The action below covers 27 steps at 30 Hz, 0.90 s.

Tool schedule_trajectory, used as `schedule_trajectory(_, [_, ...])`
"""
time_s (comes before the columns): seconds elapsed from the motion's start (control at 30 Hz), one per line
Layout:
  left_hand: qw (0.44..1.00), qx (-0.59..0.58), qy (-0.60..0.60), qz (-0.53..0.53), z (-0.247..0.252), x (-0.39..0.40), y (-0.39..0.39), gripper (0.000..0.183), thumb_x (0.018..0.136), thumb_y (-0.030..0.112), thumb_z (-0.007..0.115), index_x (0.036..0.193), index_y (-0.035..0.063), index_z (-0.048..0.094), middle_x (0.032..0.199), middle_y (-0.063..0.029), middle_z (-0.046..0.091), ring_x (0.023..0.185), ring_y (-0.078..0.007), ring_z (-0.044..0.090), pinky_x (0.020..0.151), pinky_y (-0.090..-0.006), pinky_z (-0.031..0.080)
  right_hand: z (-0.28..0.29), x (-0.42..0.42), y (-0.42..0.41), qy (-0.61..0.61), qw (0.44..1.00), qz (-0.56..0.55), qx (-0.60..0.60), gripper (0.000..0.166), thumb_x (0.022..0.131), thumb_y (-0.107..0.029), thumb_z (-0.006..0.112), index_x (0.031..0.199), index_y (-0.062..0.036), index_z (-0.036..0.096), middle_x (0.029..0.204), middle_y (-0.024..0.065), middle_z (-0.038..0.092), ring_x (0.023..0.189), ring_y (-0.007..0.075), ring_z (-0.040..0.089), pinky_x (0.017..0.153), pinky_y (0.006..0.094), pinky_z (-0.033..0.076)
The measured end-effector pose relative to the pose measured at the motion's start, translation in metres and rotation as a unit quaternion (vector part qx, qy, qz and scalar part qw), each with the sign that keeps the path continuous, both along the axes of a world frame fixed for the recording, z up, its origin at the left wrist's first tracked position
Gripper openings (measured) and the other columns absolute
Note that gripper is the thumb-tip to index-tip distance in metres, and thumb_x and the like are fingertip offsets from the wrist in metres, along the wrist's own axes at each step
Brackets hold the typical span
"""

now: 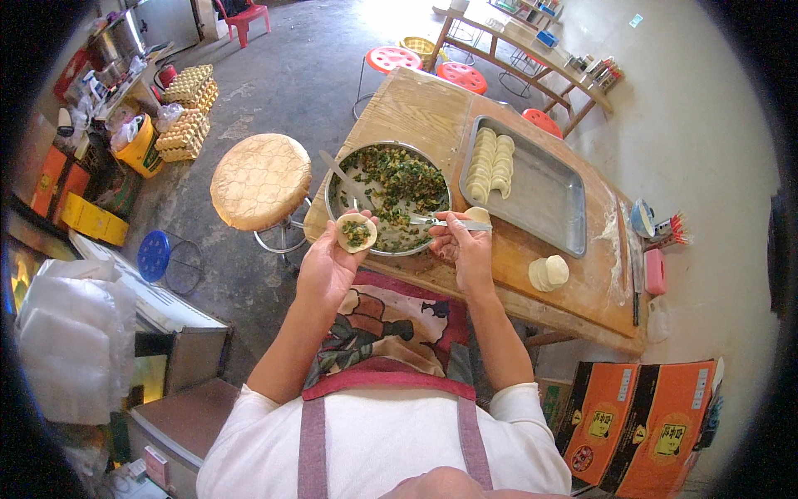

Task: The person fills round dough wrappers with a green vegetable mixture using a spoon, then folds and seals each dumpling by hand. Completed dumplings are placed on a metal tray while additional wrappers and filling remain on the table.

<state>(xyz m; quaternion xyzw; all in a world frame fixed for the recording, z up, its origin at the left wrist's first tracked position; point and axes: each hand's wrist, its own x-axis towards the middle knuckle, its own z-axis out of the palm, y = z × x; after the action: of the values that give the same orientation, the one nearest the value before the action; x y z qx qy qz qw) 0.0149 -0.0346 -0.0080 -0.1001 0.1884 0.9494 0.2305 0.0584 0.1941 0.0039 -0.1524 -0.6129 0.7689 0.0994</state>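
On the fingers of my left hand (336, 256) lies a round dough wrapper (357, 234) with a green chopped filling at its middle. My right hand (461, 246) grips a metal spoon (452, 222), its tip over the near right part of a round metal bowl (388, 251). Chopped greens (399, 174) fill much of that bowl, and a light-coloured utensil (336, 167) leans on its left rim. A metal tray (542, 193) to the right holds two rows of folded dumplings (491, 163). One wrapper (478, 216) lies beyond my right hand; a stack of wrappers (548, 273) sits nearer the front edge.
The wooden table (411, 112) bears a rolling pin (622, 243), a knife (636, 293) and scattered flour at its right. A round padded stool (262, 181) stands left of it. Orange cartons (598, 418) stand at lower right; red stools (394, 59) stand beyond the table.
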Motion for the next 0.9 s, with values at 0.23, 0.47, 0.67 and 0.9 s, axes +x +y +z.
schedule_trajectory(0.23, [1.000, 0.001, -0.002, 0.006, 0.002, 0.000, 0.002, 0.045, 0.111, 0.025, 0.026, 0.133, -0.0104, 0.043, 0.136, -0.0277, 0.051, 0.131, -0.0401, 0.050, 0.113, -0.0472, 0.044, -0.003, 0.002, -0.002, 0.022, 0.999, -0.038, 0.024, 0.024, 0.102, -0.023, 0.057, 0.109, -0.0026, 0.068, 0.084, 0.0082, 0.072, 0.063, 0.0113, 0.067, 0.051, 0.0210, 0.046])
schedule_trajectory(0.47, [1.000, 0.001, 0.001, 0.017, 0.001, 0.000, -0.004, 0.046, 0.110, 0.023, 0.027, 0.137, -0.0111, 0.042, 0.138, -0.0282, 0.051, 0.132, -0.0399, 0.050, 0.112, -0.0469, 0.045, -0.003, -0.001, -0.007, 0.086, 0.992, -0.060, 0.064, 0.027, 0.104, -0.023, 0.055, 0.109, 0.0000, 0.067, 0.084, 0.0097, 0.071, 0.064, 0.0132, 0.067, 0.052, 0.0227, 0.047])
schedule_trajectory(0.67, [0.999, -0.006, -0.004, 0.035, 0.001, -0.004, -0.011, 0.044, 0.110, 0.022, 0.027, 0.135, -0.0107, 0.042, 0.137, -0.0286, 0.052, 0.130, -0.0400, 0.052, 0.112, -0.0477, 0.045, -0.002, -0.001, -0.006, 0.084, 0.993, -0.063, 0.056, 0.027, 0.104, -0.024, 0.055, 0.109, 0.0004, 0.066, 0.085, 0.0100, 0.070, 0.065, 0.0140, 0.067, 0.053, 0.0238, 0.048])
schedule_trajectory(0.9, [0.999, -0.004, -0.002, 0.044, 0.000, -0.005, -0.016, 0.044, 0.111, 0.023, 0.025, 0.135, -0.0099, 0.040, 0.134, -0.0290, 0.052, 0.128, -0.0395, 0.053, 0.111, -0.0468, 0.046, -0.001, 0.000, -0.005, 0.057, 0.996, -0.053, 0.050, 0.026, 0.103, -0.022, 0.056, 0.111, 0.0007, 0.066, 0.086, 0.0100, 0.071, 0.066, 0.0134, 0.066, 0.054, 0.0235, 0.048])
